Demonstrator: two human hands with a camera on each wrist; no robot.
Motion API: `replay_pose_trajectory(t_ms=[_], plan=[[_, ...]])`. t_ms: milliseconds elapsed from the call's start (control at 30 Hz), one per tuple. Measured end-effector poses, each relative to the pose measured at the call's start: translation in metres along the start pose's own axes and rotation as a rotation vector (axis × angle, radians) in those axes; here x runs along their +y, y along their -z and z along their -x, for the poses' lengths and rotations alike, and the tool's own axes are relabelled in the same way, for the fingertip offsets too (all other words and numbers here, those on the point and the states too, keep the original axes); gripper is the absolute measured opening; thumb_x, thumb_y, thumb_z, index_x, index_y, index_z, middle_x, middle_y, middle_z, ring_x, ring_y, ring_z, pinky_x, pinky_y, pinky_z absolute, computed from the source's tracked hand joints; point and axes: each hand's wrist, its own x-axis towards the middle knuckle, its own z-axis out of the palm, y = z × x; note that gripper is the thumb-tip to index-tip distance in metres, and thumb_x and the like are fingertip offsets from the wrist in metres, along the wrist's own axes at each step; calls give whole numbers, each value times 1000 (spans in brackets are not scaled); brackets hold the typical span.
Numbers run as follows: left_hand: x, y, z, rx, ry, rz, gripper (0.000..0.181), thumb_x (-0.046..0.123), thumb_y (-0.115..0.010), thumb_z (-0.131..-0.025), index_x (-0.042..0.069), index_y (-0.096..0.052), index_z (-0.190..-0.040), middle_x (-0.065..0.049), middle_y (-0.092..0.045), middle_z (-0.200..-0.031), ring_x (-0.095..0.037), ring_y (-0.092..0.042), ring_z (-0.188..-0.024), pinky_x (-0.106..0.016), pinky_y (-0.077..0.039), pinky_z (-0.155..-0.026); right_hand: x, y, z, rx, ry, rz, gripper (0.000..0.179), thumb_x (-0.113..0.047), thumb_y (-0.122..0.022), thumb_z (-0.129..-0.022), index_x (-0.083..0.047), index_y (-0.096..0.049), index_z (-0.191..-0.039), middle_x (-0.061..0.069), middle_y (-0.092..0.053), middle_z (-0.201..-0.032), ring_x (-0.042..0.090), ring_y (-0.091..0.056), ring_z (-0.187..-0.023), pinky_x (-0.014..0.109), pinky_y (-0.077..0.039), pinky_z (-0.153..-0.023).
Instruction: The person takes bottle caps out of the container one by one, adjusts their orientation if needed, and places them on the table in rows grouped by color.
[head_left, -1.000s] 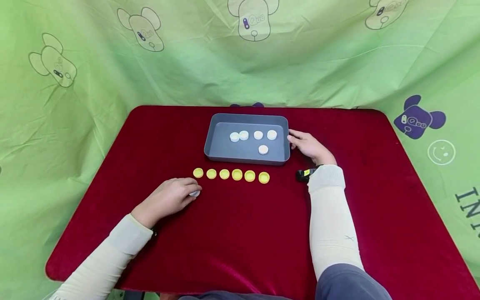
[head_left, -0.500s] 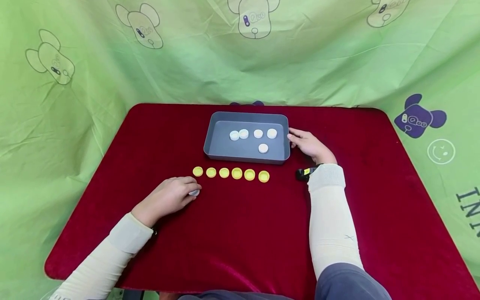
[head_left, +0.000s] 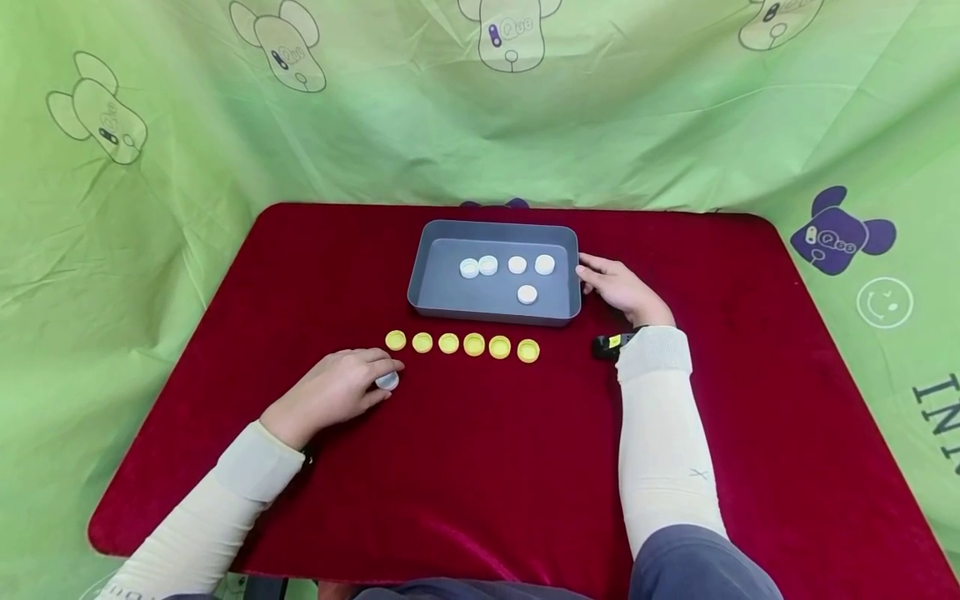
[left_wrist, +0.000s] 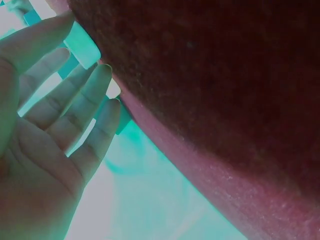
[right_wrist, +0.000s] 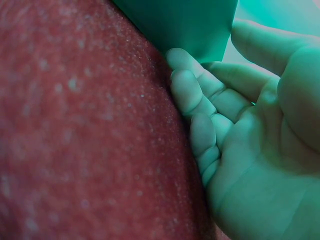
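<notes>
In the head view, my left hand is low over the table at left. A white bottle cap lies flat between its thumb and forefinger. The left wrist view shows the fingers mostly straight and spread, with the thumb tip right at the edge of the cap. My right hand touches the right wall of a grey tray. In the right wrist view, its thumb is beside the tray wall and the other fingers are loosely bent against it near the cloth.
Several white caps lie inside the tray. A row of yellow caps runs along the tray's near side, just beyond the left hand. Dark red cloth covers the table. Green printed curtains hang behind and beside it.
The left fingers have spread slightly, so more of the white cap shows now, lying flat. My right hand and the tray have stayed in place; the head view has tilted slightly.
</notes>
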Motion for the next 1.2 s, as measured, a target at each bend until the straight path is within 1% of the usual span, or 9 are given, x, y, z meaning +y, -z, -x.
replay_pose_trajectory(t_ms=[167, 300, 500, 567, 633, 800, 933, 1033, 1200], plan=[[-3, 3, -4, 0, -30, 1, 34, 17, -79, -82, 9, -70, -114, -3, -65, -108, -18, -62, -96, -38, -50, -86, -1, 2, 1, 0, 1, -7, 55, -30, -50, -103, -11, -34, -152, 18, -58, -102, 31, -54, -97, 40, -33, -99], [-5, 9, -10, 10, -53, -12, 34, 20, -76, -84, 9, -70, -115, -4, -65, -109, -19, -62, -98, -39, -50, -87, 0, 4, 0, -5, 4, 6, 55, -31, -49, -103, -11, -34, -152, 19, -57, -102, 30, -53, -97, 40, -34, -98], [-9, 21, -26, 63, -108, -54, 34, 18, -79, -81, 8, -71, -113, -7, -66, -109, -22, -63, -99, -41, -51, -85, -2, 6, -2, 5, 12, 16, 56, -34, -50, -102, -13, -35, -152, 18, -56, -99, 28, -53, -95, 39, -34, -95], [-10, 24, -31, 73, -132, -64, 34, 17, -80, -80, 6, -71, -111, -8, -66, -109, -23, -63, -100, -41, -51, -84, -3, 6, -2, 4, 9, 18, 55, -34, -49, -102, -13, -35, -152, 18, -56, -99, 28, -53, -96, 38, -34, -95], [-9, 27, -37, 81, -156, -72, 32, 15, -80, -80, 6, -71, -109, -7, -66, -106, -22, -63, -97, -40, -52, -82, -4, 6, -1, 0, 6, 16, 55, -33, -49, -102, -13, -34, -152, 19, -56, -100, 29, -53, -97, 39, -33, -96], [-7, 33, -52, 75, -197, -119, 28, 12, -80, -80, 6, -72, -106, -6, -66, -101, -21, -64, -87, -37, -52, -75, -5, 6, -2, 0, 4, 12, 55, -31, -49, -103, -12, -34, -152, 19, -56, -101, 30, -53, -98, 40, -33, -97], [-5, 36, -63, 69, -226, -146, 27, 11, -79, -80, 7, -73, -106, -5, -66, -101, -21, -65, -87, -35, -52, -74, -3, 3, -2, 4, 2, 7, 55, -32, -50, -102, -13, -35, -152, 18, -56, -101, 29, -53, -97, 40, -34, -97], [-6, 38, -70, 74, -242, -144, 26, 10, -77, -81, 6, -73, -107, -6, -67, -101, -21, -65, -87, -37, -52, -74, -1, 1, -1, 3, -2, -2, 55, -32, -50, -102, -11, -35, -152, 19, -56, -100, 30, -53, -97, 40, -34, -97], [-10, 37, -80, 72, -243, -115, 25, 11, -75, -84, 7, -73, -108, -4, -67, -100, -20, -65, -87, -38, -52, -74, 0, -1, 0, 7, -2, -7, 55, -31, -50, -102, -10, -35, -151, 17, -55, -95, 28, -53, -95, 39, -34, -97]])
